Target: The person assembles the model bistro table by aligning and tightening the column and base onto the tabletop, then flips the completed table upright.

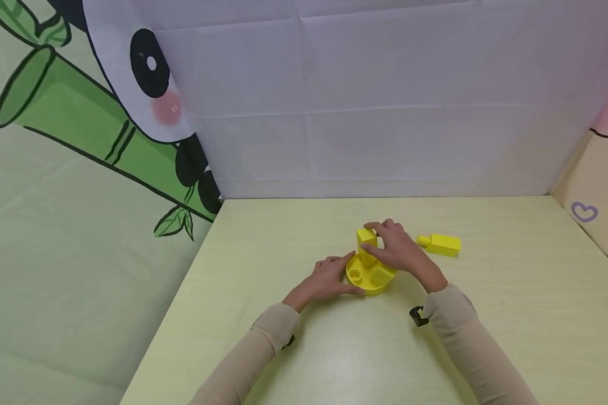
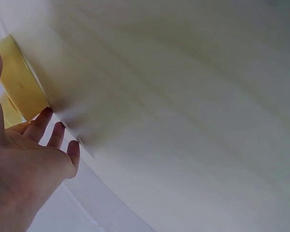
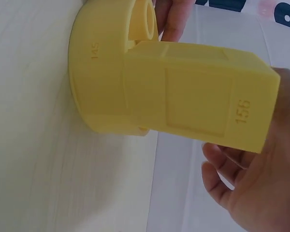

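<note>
A round yellow base [image 1: 367,287] with a ring-shaped socket [image 1: 354,275] sits on the table. My left hand [image 1: 329,277] holds its left side between thumb and fingers; the left wrist view shows the fingertips at the yellow base [image 2: 24,82]. One yellow block [image 1: 367,239] stands upright at the back of the base. Around it, my right hand [image 1: 397,247] has its thumb and forefinger. A second yellow block [image 1: 383,274] stands on the base at the right; the right wrist view shows this block [image 3: 203,96], marked 156, hiding part of the right hand [image 3: 266,179].
A loose yellow block with a rounded knob [image 1: 443,244] lies on its side on the pale table [image 1: 284,236], right of the right hand. A white cloth [image 1: 385,140] hangs behind the table, and a printed green cloth [image 1: 56,253] is at the left.
</note>
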`<action>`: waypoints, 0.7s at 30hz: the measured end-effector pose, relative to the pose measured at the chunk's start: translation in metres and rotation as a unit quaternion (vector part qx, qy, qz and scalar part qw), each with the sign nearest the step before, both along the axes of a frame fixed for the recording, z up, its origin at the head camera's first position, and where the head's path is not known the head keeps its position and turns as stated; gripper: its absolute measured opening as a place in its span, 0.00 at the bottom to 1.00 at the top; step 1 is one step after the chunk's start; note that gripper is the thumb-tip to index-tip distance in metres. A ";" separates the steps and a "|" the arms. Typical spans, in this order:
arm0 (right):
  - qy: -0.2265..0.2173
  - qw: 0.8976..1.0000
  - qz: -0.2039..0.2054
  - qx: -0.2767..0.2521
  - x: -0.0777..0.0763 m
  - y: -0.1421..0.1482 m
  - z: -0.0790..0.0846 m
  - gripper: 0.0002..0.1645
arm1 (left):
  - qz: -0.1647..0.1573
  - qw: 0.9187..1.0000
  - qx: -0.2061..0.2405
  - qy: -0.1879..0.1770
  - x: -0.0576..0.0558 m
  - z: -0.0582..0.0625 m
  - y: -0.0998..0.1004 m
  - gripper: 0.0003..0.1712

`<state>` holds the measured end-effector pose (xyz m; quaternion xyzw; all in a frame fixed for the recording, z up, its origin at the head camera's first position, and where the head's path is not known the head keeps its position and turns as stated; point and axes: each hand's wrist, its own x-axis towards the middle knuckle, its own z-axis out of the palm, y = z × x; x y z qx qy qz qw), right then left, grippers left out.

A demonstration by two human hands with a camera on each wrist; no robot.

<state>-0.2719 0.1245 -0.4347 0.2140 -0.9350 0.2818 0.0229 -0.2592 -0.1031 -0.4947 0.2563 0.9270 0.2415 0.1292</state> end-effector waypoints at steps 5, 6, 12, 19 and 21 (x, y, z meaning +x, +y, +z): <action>0.009 0.999 -0.036 0.001 -0.002 0.000 -0.003 0.30 | 0.003 1.000 -0.001 -0.003 0.000 0.001 0.001 0.59; 0.009 0.999 -0.039 0.002 -0.002 0.001 -0.002 0.32 | 0.003 1.000 -0.001 -0.003 0.000 0.001 0.001 0.60; -0.001 0.999 -0.034 -0.005 -0.002 0.003 -0.002 0.32 | 0.007 1.000 -0.005 -0.005 0.000 0.000 0.001 0.59; 0.011 0.998 -0.060 0.013 0.000 0.005 -0.001 0.30 | 0.003 1.000 -0.003 -0.001 -0.001 -0.001 0.001 0.60; 0.007 0.999 -0.049 0.012 0.000 0.006 0.000 0.31 | 0.003 1.000 -0.005 -0.001 -0.001 -0.001 0.001 0.60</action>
